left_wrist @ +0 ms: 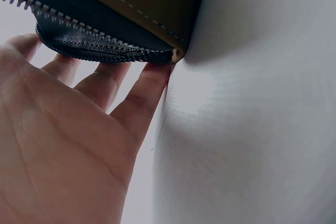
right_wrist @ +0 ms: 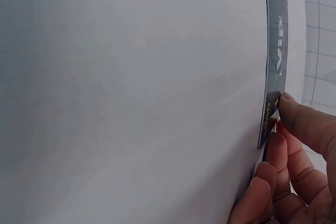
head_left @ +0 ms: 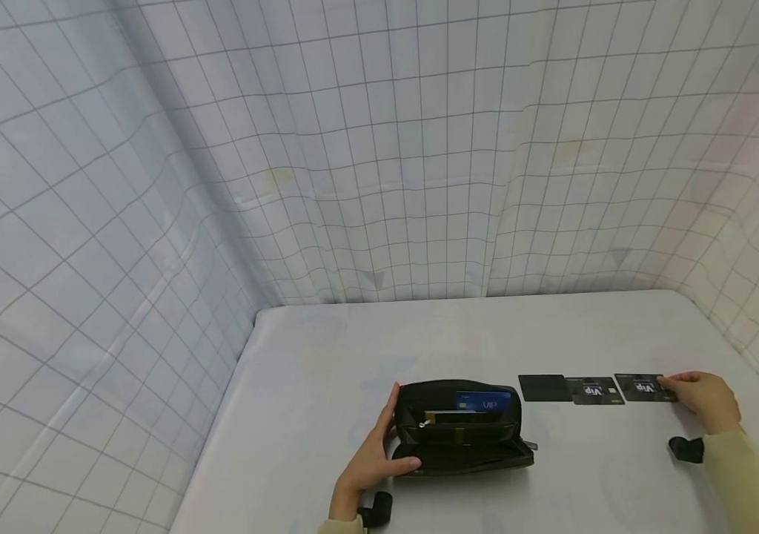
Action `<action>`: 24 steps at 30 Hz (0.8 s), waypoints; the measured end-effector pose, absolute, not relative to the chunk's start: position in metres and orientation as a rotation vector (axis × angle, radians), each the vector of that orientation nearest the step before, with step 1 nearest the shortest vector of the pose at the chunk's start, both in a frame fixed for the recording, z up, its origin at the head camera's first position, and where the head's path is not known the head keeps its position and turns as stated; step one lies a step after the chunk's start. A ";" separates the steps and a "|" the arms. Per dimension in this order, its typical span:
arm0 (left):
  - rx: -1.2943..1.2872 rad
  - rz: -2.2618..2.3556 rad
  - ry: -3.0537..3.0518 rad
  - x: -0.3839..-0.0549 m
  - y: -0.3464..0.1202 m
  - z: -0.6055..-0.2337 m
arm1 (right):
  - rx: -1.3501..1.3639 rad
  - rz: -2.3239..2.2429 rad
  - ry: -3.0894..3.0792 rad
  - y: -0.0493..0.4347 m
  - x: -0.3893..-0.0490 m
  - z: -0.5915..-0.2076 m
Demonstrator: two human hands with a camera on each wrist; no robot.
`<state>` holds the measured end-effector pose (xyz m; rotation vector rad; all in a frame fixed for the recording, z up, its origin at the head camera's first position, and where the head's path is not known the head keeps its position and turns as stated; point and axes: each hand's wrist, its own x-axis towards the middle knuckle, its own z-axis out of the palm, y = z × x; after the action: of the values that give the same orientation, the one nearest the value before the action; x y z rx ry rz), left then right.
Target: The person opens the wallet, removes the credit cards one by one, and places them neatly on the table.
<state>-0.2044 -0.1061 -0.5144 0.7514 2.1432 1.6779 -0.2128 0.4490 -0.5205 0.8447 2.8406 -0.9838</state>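
Your right hand [head_left: 706, 400] pinched the outermost black VIP card [head_left: 638, 386] by the end farthest from the zip wallet [head_left: 462, 463]; a light edge pinch seemed best for lifting so thin a card without bending it. Your left hand [head_left: 374, 458] held the wallet's left end, thumb over its front panel, a grip that likely kept it steady and gaping. Right of the wallet, on the bench [head_left: 593, 460], lay first a plain black card [head_left: 544, 388], then the middle VIP card [head_left: 591, 391]; inside the wallet showed a blue VIP card [head_left: 482, 401].
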 end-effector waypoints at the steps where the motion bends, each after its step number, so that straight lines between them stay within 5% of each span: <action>1: 0.749 1.676 2.143 -0.205 -0.106 -0.514 | 0.848 -0.982 2.839 0.449 -0.213 -0.521; 24: 0.750 1.697 2.160 -0.216 -0.109 -0.548 | 0.857 -1.020 2.806 0.448 -0.212 -0.521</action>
<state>-0.2160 -0.1088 -0.5482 0.7498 2.1598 1.6972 -0.2120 0.4480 -0.5210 0.8573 2.8056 -1.0196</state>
